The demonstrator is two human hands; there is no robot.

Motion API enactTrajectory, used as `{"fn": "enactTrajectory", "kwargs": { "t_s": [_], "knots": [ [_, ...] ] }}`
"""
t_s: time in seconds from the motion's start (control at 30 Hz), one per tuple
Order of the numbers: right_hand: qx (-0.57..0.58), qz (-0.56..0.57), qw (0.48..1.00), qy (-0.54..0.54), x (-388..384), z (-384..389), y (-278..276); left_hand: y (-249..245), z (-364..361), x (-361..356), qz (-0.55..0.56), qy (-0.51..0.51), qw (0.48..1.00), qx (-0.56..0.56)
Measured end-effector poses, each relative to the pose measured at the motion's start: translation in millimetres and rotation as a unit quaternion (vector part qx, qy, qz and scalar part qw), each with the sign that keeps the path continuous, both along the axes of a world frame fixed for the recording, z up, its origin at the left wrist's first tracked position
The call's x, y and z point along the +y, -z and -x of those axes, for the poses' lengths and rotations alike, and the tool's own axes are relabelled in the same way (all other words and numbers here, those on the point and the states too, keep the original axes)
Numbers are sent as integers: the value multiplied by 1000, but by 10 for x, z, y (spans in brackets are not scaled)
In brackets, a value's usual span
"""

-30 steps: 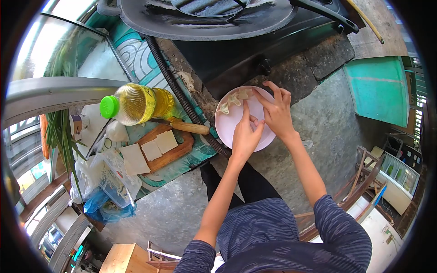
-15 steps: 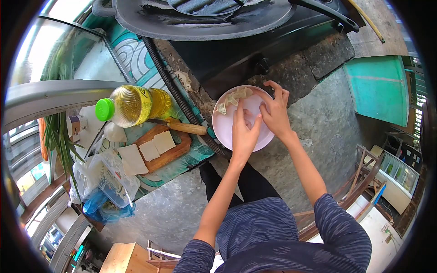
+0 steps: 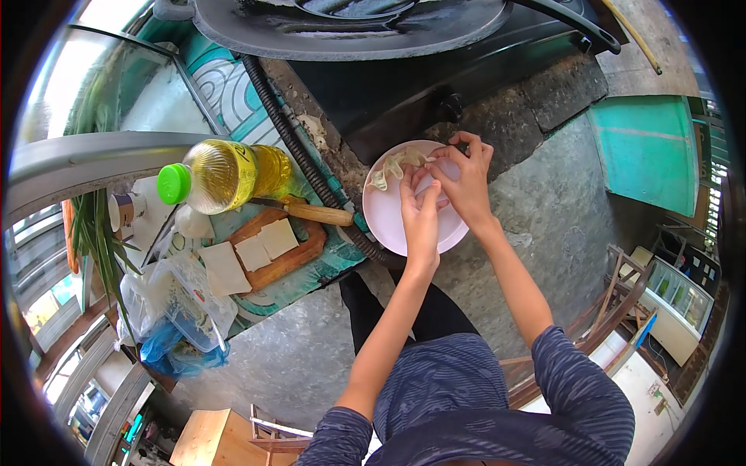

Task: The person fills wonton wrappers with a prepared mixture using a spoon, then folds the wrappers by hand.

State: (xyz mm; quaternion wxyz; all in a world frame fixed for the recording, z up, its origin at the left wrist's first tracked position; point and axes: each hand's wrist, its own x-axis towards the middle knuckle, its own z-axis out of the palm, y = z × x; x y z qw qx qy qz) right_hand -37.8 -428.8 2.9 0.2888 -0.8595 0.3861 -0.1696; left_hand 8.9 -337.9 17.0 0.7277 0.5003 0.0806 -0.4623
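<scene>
A pale pink plate (image 3: pixel 382 216) sits at the edge of the stove ledge, with folded dumplings (image 3: pixel 386 172) along its upper left rim. Over the plate my left hand (image 3: pixel 420 210) has its fingers curled near my right hand. My right hand (image 3: pixel 466 180) is beside it, thumb and finger pinched toward the left fingertips. Whatever lies between the fingertips is too small and hidden to make out. To the left, square wrappers (image 3: pixel 268 243) lie on a wooden board (image 3: pixel 305 250), with another wrapper (image 3: pixel 224 269) at its left edge.
An oil bottle (image 3: pixel 225 177) with a green cap lies left of a wooden-handled knife (image 3: pixel 318 213). A large black pan (image 3: pixel 350 45) rests on the black stove (image 3: pixel 388 109). Plastic bags (image 3: pixel 179 311) and green stalks (image 3: pixel 99 241) are at the far left.
Both hands have drawn closer together over the plate. The fingers of my left hand have curled in, and my right hand has shifted slightly left and up.
</scene>
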Motion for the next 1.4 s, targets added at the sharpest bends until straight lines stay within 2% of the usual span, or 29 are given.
{"fn": "enactTrajectory", "kwargs": {
  "t_s": [0.17, 0.27, 0.57, 0.87, 0.97, 1.07, 1.27, 1.4],
  "knots": [
    [-18, 71, 995, -65, -29, 44, -9, 20, -23, 9, 2, -9, 1000, 14],
    [-25, 109, 991, -68, -47, 20, -27, 17, -28, -11, -7, -10, 1000, 6],
    [-44, 38, 997, -60, -91, -34, -9, 19, -50, -26, -4, -22, 999, 34],
    [-94, 83, 988, -94, -158, 74, 40, 23, -22, -30, 10, -37, 998, 44],
    [-122, 33, 988, -92, -177, 142, -11, 47, 5, -61, 21, -77, 996, 49],
    [-231, -138, 961, -68, -170, 184, -49, 26, 27, -97, 34, -99, 993, 46],
    [-276, -229, 930, -83, -195, 249, -221, -2, -4, -118, 49, -83, 994, 52],
    [-315, -291, 902, -52, -130, 184, -345, -48, -42, -114, 58, -99, 992, 50]
  ]
}}
